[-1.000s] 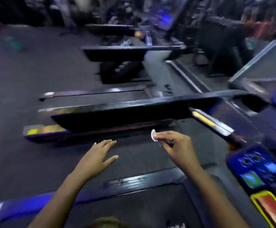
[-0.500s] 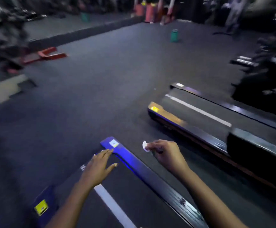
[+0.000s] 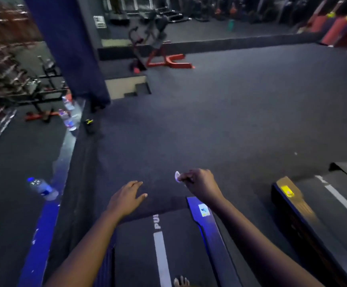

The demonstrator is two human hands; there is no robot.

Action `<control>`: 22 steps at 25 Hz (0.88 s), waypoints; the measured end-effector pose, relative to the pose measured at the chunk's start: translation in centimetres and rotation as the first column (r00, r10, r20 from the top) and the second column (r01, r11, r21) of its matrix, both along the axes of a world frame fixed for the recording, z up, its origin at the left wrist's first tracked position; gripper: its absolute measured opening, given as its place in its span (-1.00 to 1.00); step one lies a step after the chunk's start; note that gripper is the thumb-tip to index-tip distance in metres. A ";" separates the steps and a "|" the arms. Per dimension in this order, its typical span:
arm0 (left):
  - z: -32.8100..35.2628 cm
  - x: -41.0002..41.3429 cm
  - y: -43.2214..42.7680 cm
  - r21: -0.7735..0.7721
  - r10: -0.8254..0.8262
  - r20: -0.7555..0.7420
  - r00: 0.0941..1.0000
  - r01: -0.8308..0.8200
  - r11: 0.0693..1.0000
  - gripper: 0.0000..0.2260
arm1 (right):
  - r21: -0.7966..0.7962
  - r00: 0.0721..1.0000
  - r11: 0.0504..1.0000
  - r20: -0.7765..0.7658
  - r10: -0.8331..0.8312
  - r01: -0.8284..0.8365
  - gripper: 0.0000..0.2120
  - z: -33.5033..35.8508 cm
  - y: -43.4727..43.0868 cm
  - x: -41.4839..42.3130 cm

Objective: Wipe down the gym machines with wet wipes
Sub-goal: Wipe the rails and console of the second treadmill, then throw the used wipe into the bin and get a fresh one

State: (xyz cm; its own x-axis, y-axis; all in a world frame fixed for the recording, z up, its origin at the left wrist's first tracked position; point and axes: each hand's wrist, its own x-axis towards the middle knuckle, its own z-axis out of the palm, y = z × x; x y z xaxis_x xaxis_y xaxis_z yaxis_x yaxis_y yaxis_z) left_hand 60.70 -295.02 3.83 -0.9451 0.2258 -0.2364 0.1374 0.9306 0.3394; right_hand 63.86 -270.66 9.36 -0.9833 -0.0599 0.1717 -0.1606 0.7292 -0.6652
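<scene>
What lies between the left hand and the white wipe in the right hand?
In the head view, only bare dark floor shows between the left hand and the wipe that the right hand pinches.

The person stands on a treadmill (image 3: pixel 135 255), bare toes (image 3: pixel 181 281) beside its belt's white stripe. Over the treadmill's end the right hand (image 3: pixel 199 186) pinches a small white wipe (image 3: pixel 177 176), while the left hand (image 3: pixel 127 196) hovers flat, fingers straight, holding nothing. Right of the treadmill sits a 2nd treadmill (image 3: pixel 305 220). Left of it, 1 water bottle (image 3: pixel 42 188) lies on the floor. Far beyond it stands a red-footed machine (image 3: pixel 168 61), near a blue pillar (image 3: pixel 69 48).
</scene>
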 end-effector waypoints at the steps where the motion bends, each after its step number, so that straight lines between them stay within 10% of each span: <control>1: -0.1 -1.4 -0.6 -0.004 0.033 0.019 0.999 -0.033 0.999 -0.49 | 0.017 0.999 0.999 0.030 0.029 -0.030 -0.76 -0.2 -0.6 -2.7; 22: -6.1 -40.6 -8.3 0.051 0.148 0.017 0.989 -0.148 0.988 -0.49 | 0.073 0.994 0.993 0.066 0.087 -0.092 -0.75 -9.4 -10.9 -46.7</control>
State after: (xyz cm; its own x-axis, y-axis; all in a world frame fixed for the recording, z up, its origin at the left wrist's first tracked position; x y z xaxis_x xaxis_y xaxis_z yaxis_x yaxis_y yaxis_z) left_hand 20.06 -303.35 -2.29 -0.9659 0.0960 -0.2405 -0.0053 0.9213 0.3888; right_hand 17.20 -281.59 -0.05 -0.9821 -0.1587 0.1013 -0.1871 0.7625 -0.6194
